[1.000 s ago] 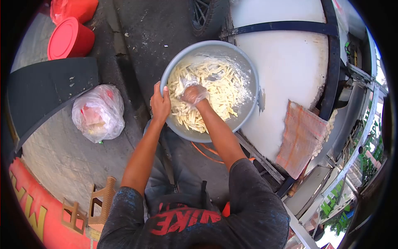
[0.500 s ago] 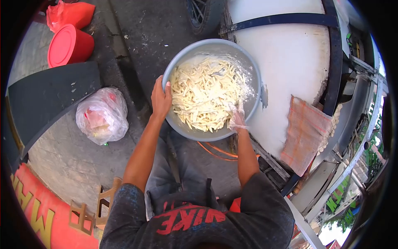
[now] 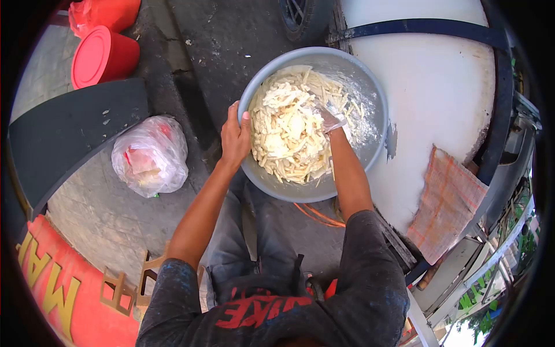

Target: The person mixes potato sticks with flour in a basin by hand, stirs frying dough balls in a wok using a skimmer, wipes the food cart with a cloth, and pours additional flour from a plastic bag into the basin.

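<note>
A large grey basin [image 3: 380, 139] holds a heap of pale cut potato strips [image 3: 289, 124] dusted with white flour [image 3: 361, 130]. My left hand [image 3: 235, 139] grips the basin's left rim, thumb on the inside and fingers around the outside. Inside the basin, my right hand [image 3: 330, 120] wears a clear plastic glove and reaches into the right part of the heap. Its fingers are buried among the strips, so their pose is hidden.
Right of the basin is a white surface [image 3: 428, 87] with a dark blue bar and a checked cloth [image 3: 448, 202]. To the left are a clear plastic bag [image 3: 150, 156], a red lidded bucket [image 3: 104, 58] and a dark curved panel [image 3: 75, 127]. A wheel [image 3: 303, 17] stands beyond the basin.
My right hand has moved from the basin's near right edge up and inward into the strips. The heap has shifted left and piled higher, baring more of the basin's floury right side.
</note>
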The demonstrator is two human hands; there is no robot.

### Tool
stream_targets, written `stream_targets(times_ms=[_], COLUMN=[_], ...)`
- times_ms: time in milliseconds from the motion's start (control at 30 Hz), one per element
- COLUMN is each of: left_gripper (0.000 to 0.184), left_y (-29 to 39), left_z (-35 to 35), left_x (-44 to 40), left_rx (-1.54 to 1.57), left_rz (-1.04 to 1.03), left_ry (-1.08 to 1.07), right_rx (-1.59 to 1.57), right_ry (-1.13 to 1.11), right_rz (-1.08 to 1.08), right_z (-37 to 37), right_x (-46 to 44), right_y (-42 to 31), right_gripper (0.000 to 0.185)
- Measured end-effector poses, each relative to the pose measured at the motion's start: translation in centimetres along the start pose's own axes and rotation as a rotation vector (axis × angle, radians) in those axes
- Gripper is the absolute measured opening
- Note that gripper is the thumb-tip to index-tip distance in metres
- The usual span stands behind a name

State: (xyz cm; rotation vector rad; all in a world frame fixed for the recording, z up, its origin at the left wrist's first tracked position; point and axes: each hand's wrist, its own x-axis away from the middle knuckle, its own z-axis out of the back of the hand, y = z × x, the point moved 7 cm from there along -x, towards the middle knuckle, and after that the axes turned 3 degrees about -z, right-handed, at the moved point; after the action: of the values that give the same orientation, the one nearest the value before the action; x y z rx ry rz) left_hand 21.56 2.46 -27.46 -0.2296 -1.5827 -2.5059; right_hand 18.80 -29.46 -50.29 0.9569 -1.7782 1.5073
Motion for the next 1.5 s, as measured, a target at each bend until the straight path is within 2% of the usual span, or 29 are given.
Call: stream_targets(times_ms=[67, 167, 233, 300, 333, 400, 467, 533, 600, 667, 767, 900, 967, 1000, 1033, 1067, 1100, 1133, 1200, 1233, 1267, 1333, 1433, 1500], left_gripper=[0.044, 0.043, 0.042, 0.041, 0.040, 0.039, 0.039, 0.039, 0.039, 0.039, 0.038, 0.039, 0.039, 0.039, 0.039, 0.039, 0.039, 0.039, 0.039, 0.039, 0.039, 0.039, 0.040, 0.040], left_y=[-0.3, -0.3, -0.2, -0.1, -0.1, -0.1, 0.0, 0.1, -0.1, 0.0, -0.7, -0.1, -0.3, -0.1, 0.0, 0.0, 0.0, 0.0, 0.2, 0.1, 0.0, 0.3, 0.2, 0.3], left_z=[0.1, 0.3, 0.5, 0.5, 0.6, 0.6, 0.6, 0.5, 0.2, 0.3, 0.2, 0.8, 0.9, 0.9, 0.9, 1.0, 1.0, 1.0, 0.9, 0.9, 0.8, 0.8, 0.5, -0.1], left_x=[0.1, 0.0, 0.0, 0.1, 0.0, 0.0, -0.1, -0.2, -0.5, -0.6, -0.4, -0.2, -0.1, -0.2, -0.1, 0.0, 0.0, 0.1, -0.1, -0.1, 0.1, 0.3, -0.4, 0.0], left_rx=[-0.008, 0.001, 0.006, 0.003, 0.013, 0.032, 0.020, 0.013, 0.010, 0.029, 0.009, 0.039, 0.045, 0.040, 0.034, 0.027, 0.020, 0.014, 0.006, -0.001, -0.010, 0.007, 0.002, 0.013], left_rz=[-0.016, -0.001, 0.016, 0.030, 0.024, 0.017, 0.010, -0.017, -0.020, 0.044, 0.076, 0.046, 0.089, 0.075, 0.063, 0.051, 0.042, 0.032, 0.016, 0.014, 0.015, 0.036, 0.045, 0.032], left_ry=[0.020, 0.021, 0.017, 0.012, 0.012, 0.010, 0.007, 0.018, 0.030, 0.014, 0.025, 0.064, 0.026, 0.035, 0.046, 0.059, 0.065, 0.069, 0.078, 0.076, 0.067, 0.053, 0.065, 0.077], right_rx=[0.235, 0.535, 1.010, 1.605, 1.719, 1.497, 1.103, 1.077, 1.510, 1.657, 1.706, 1.685, 1.693, 1.664, 1.665, 1.702, 1.640, 1.554, 1.356, 1.093, 0.811, -0.048, -0.046, 0.237], right_ry=[-0.076, -0.133, -0.246, -0.381, -0.388, -0.240, -0.206, -0.273, -0.308, -0.440, -0.630, -0.823, -0.943, -0.907, -0.731, -0.601, -0.420, -0.333, -0.032, 0.034, 0.111, 0.087, -0.118, -0.105], right_rz=[-0.014, -0.005, 0.123, -0.121, -0.121, 0.243, 0.189, 0.077, 0.071, 0.044, -0.013, -0.115, -0.137, -0.156, -0.119, -0.346, -0.125, 0.560, 0.563, 0.452, 0.375, 0.007, -0.102, -0.115], right_z=[-0.5, -3.7, -6.4, -3.4, -4.9, -4.6, -5.8, -5.3, -12.3, -15.2, -19.7, -20.1, -19.8, -18.8, -11.8, -15.5, -12.9, -11.1, -6.5, -4.2, -1.6, 3.3, 8.9, 5.1], right_x=[2.0, 11.0, 14.3, 13.4, 14.3, 10.9, 5.4, -2.6, -1.8, -4.8, -3.9, 0.1, 5.2, 8.9, 7.7, 15.2, 16.5, 18.5, 19.5, 18.7, 18.0, 12.1, 2.5, 3.1], right_y=[-1.8, -9.8, -12.5, -10.2, -12.8, -16.8, -19.5, -17.2, -18.1, -13.5, -8.2, -3.4, -5.1, -8.0, -3.3, -11.1, -10.8, -11.2, -12.3, -11.8, -11.1, -7.1, -1.5, -4.6], right_gripper=[0.064, 0.068, 0.080, 0.088, 0.095, 0.097, 0.085, 0.067, 0.050, 0.049, 0.050, 0.053, 0.040, 0.040, 0.044, 0.056, 0.071, 0.085, 0.085, 0.084, 0.083, 0.081, 0.072, 0.065])
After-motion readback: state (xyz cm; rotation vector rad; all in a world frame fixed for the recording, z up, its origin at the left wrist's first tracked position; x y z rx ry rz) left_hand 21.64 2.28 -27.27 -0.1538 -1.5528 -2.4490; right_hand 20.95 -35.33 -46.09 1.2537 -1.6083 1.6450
